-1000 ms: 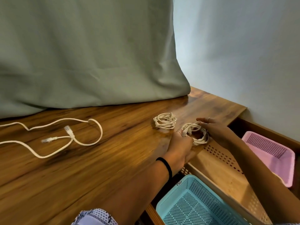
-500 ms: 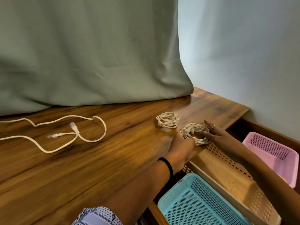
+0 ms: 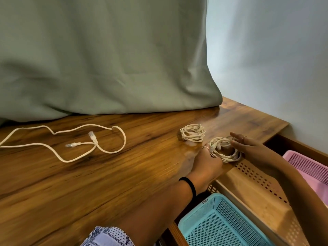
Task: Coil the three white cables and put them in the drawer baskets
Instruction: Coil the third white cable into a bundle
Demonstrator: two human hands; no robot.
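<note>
Three white cables are being shown on a wooden table (image 3: 88, 183). One coiled cable (image 3: 224, 148) is being held at the table's edge, at about four o'clock in the view. It is being gripped on its near side by the left hand (image 3: 206, 161), whose fingers are curled against the loops; a ring and a black wristband are being worn on that hand. At the coil's far side, the right hand (image 3: 252, 148) is being held with its fingers (image 3: 237, 136) extended and slightly spread, touching the loops. A second coil (image 3: 193, 133) is lying just beside the first, toward eleven o'clock from it. The uncoiled cable (image 3: 71, 142) is sprawling well apart at nine o'clock. Below the hands, a beige basket (image 3: 257, 196) is sitting between a blue basket (image 3: 221, 226) and a pink basket (image 3: 308, 166) in the open drawer (image 3: 292, 143).
</note>
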